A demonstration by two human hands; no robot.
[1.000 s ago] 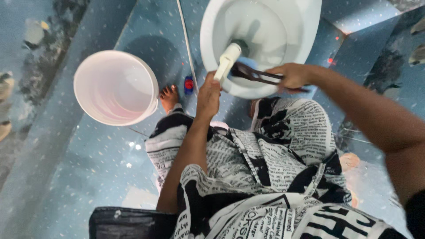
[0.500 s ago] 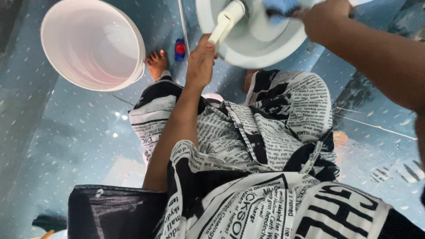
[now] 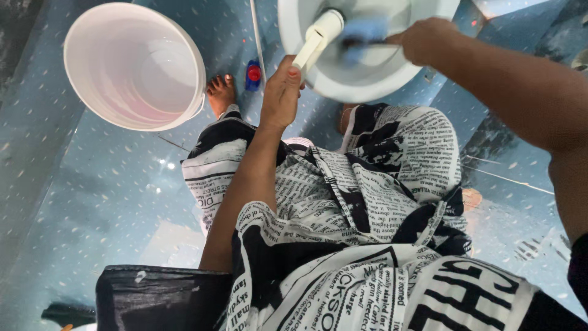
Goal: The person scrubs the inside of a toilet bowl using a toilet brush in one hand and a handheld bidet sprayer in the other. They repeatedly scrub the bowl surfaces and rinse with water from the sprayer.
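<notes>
White bottle (image 3: 318, 38) in left hand (image 3: 280, 92) tilts over toilet bowl (image 3: 367, 79).

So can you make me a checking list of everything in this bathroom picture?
Surface: blue speckled floor, looks wet and shiny.
Job's things: white toilet bowl; white spray nozzle aimed into it; blue brush inside the bowl, blurred.
Clutter: big pale bucket; small blue bottle with red cap beside a bare foot.
Hands: left hand grips the nozzle; right hand grips the brush handle.
Cables: thin white pipe along the floor.
Surroundings: blue tiled walls; printed black-and-white clothing.
</notes>
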